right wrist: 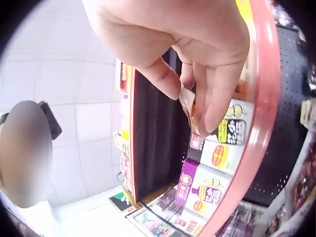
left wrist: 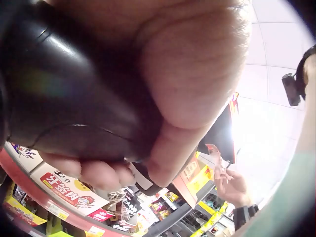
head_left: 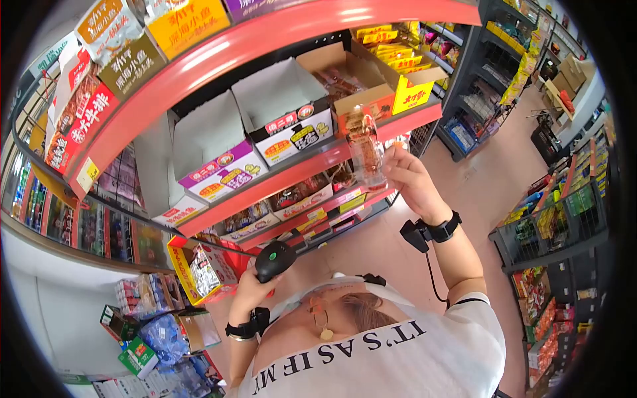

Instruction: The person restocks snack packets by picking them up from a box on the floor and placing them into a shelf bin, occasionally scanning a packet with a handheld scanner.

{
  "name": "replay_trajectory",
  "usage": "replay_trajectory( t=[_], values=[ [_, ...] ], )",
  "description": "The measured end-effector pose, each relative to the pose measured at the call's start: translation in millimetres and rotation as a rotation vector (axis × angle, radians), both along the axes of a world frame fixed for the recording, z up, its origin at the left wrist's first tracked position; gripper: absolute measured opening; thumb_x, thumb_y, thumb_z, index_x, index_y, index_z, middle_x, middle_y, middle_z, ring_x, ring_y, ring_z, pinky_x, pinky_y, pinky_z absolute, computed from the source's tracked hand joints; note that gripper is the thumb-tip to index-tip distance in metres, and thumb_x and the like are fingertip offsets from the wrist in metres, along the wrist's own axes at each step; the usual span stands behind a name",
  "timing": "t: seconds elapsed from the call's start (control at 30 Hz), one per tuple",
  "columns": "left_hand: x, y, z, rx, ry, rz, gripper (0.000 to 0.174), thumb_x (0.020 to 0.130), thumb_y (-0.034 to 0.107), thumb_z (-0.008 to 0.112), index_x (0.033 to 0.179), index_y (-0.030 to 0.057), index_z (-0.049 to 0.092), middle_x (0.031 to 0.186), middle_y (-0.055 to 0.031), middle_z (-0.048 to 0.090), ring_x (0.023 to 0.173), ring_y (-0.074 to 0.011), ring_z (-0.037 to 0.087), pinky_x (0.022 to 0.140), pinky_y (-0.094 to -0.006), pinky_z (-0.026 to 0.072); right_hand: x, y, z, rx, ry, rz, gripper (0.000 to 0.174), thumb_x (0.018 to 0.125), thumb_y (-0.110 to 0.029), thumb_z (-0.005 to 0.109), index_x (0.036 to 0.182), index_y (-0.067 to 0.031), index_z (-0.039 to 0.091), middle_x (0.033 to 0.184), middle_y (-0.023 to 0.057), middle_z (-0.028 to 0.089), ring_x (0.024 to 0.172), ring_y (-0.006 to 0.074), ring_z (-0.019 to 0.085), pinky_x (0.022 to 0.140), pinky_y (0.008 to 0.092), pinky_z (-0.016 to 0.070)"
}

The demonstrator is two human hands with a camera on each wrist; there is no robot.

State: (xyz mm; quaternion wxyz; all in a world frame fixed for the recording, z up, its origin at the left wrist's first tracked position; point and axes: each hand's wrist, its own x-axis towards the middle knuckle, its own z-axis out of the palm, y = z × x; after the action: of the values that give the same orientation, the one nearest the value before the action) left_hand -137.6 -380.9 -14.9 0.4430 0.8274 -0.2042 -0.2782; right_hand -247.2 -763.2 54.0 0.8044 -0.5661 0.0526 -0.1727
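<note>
My left hand [head_left: 248, 292] grips a black handheld barcode scanner [head_left: 275, 261] low in front of the shelf. Close up in the left wrist view, the thumb and fingers wrap round the dark scanner body [left wrist: 69, 94]. On the other side, my right hand [head_left: 413, 178] pinches a clear snack packet [head_left: 365, 149] with reddish-brown contents by its edge. The packet is held up before the shelf's red front edge and overlaps an open brown carton [head_left: 365, 103]. In the right wrist view, thumb and fingertips meet on the packet [right wrist: 187, 104].
Beside the brown carton stand two white display boxes [head_left: 292, 142] [head_left: 219, 176]. Yellow packets [head_left: 398, 56] fill the shelf's right end. Boxed snacks [head_left: 189, 26] line the upper shelf. A red-and-yellow carton [head_left: 199, 268] stands below left, and another rack [head_left: 557, 219] is at right.
</note>
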Motion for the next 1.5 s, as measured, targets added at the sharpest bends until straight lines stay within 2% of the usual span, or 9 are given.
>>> replay_trajectory(
  t=[0.17,0.37,0.57,0.8,0.87,1.2,1.3,1.4,1.5],
  values=[
    [-6.7,-6.6,23.5,-0.020,-0.029,-0.024,0.030,0.074,0.020,0.075,0.094,-0.0009,0.066,0.080,-0.0055,0.066,0.075,-0.0100,0.058,0.072,-0.0285,0.0473,8.4,41.8,-54.7,0.175,0.111,0.159,0.011,0.084,-0.007,0.064,0.091,-0.0058,0.055,0.084,0.0021,0.061,0.078,0.0109,0.063,0.067,0.0222,0.0495],
    [-7.9,-9.3,25.0,-0.114,0.008,-0.003,0.032,0.074,0.021,0.075,0.094,-0.0014,0.065,0.080,-0.0060,0.066,0.075,-0.0114,0.059,0.072,-0.0284,0.0473,31.3,93.2,-109.6,0.240,0.293,0.223,0.012,0.082,-0.007,0.066,0.088,-0.0016,0.058,0.089,0.0063,0.063,0.079,0.0158,0.063,0.076,0.0290,0.0540],
    [-9.7,-0.4,18.3,0.051,-0.002,0.003,0.034,0.073,0.027,0.075,0.092,0.0012,0.066,0.065,-0.0069,0.062,0.054,-0.0144,0.058,0.056,-0.0309,0.0470,55.5,113.4,-126.4,0.170,0.314,0.302,0.011,0.083,-0.007,0.065,0.090,-0.0021,0.057,0.091,0.0049,0.060,0.082,0.0132,0.061,0.077,0.0272,0.0542],
    [-15.1,22.3,13.6,-0.002,-0.061,0.103,0.036,0.073,0.030,0.075,0.093,0.0011,0.066,0.060,-0.0057,0.061,0.047,-0.0146,0.056,0.051,-0.0308,0.0456,80.9,137.3,-140.0,0.107,0.297,0.458,0.010,0.084,-0.007,0.064,0.090,-0.0034,0.057,0.092,0.0037,0.061,0.081,0.0110,0.061,0.075,0.0254,0.0533],
    [-16.1,31.0,19.5,0.105,0.092,0.140,0.038,0.076,0.021,0.075,0.104,-0.0008,0.063,0.091,-0.0063,0.067,0.085,-0.0103,0.057,0.080,-0.0288,0.0464,88.1,147.1,-141.0,0.070,0.285,0.490,0.008,0.085,-0.007,0.063,0.090,-0.0038,0.058,0.091,0.0033,0.061,0.081,0.0108,0.061,0.074,0.0260,0.0528],
    [-30.8,94.9,26.9,0.097,0.092,0.371,0.037,0.076,0.022,0.075,0.103,-0.0007,0.063,0.087,-0.0035,0.065,0.080,-0.0092,0.054,0.075,-0.0277,0.0454,123.9,210.7,-147.7,0.093,0.369,0.646,0.003,0.083,-0.002,0.060,0.083,-0.0025,0.057,0.087,0.0049,0.062,0.079,0.0111,0.060,0.073,0.0256,0.0506],
    [-39.0,124.7,25.0,0.099,0.070,0.449,0.037,0.076,0.023,0.076,0.102,-0.0006,0.064,0.086,-0.0031,0.064,0.078,-0.0092,0.054,0.073,-0.0278,0.0453,138.9,233.7,-185.2,-0.126,0.415,0.790,0.004,0.080,-0.002,0.061,0.081,-0.0022,0.057,0.084,0.0063,0.063,0.075,0.0123,0.061,0.068,0.0259,0.0496],
    [-47.4,152.3,33.4,0.090,0.048,0.541,0.036,0.075,0.024,0.075,0.098,-0.0014,0.063,0.078,-0.0111,0.065,0.073,-0.0165,0.059,0.071,-0.0331,0.0467,157.0,266.7,-211.3,-0.389,0.507,0.943,0.007,0.077,-0.007,0.062,0.079,-0.0020,0.057,0.078,0.0062,0.063,0.068,0.0132,0.061,0.058,0.0279,0.0497],
    [-58.1,187.0,32.7,0.095,0.058,0.635,0.035,0.075,0.023,0.074,0.097,-0.0015,0.063,0.080,-0.0113,0.065,0.074,-0.0166,0.058,0.072,-0.0332,0.0466,179.3,309.0,-219.8,-0.456,0.502,1.027,0.008,0.076,-0.008,0.063,0.078,-0.0023,0.057,0.075,0.0052,0.061,0.065,0.0136,0.060,0.055,0.0292,0.0508]
  ],
)
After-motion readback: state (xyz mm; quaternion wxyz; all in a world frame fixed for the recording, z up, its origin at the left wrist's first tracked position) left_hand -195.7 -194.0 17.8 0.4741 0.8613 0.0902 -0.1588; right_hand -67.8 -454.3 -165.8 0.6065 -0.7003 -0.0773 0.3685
